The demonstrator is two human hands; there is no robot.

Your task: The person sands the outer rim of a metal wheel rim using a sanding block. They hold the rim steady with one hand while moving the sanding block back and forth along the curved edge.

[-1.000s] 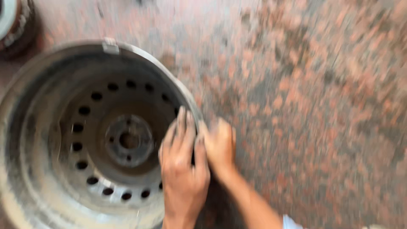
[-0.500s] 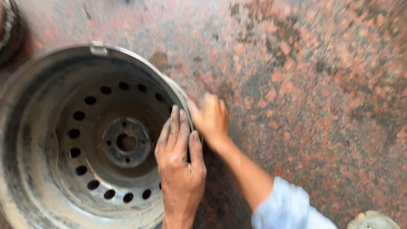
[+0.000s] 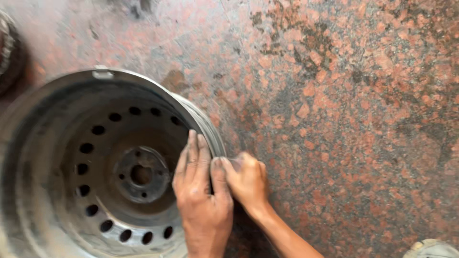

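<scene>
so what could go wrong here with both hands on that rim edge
1. The left hand lies flat over the edge of the steel wheel rim and the right hand presses its outer lip; thin worn metal could cut or pinch fingers.
2. The rim looks dusty and greasy, so a grip could slip.
3. On the polished stone floor the rim might slide.

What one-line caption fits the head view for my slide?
Both hands, left hand and right hand, press on the rim of a bare steel wheel lying on a speckled stone floor.

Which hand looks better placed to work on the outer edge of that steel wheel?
Probably the right hand: it presses the outside of the wheel rim, while the left hand lies flat over the rim's inner side.
</scene>
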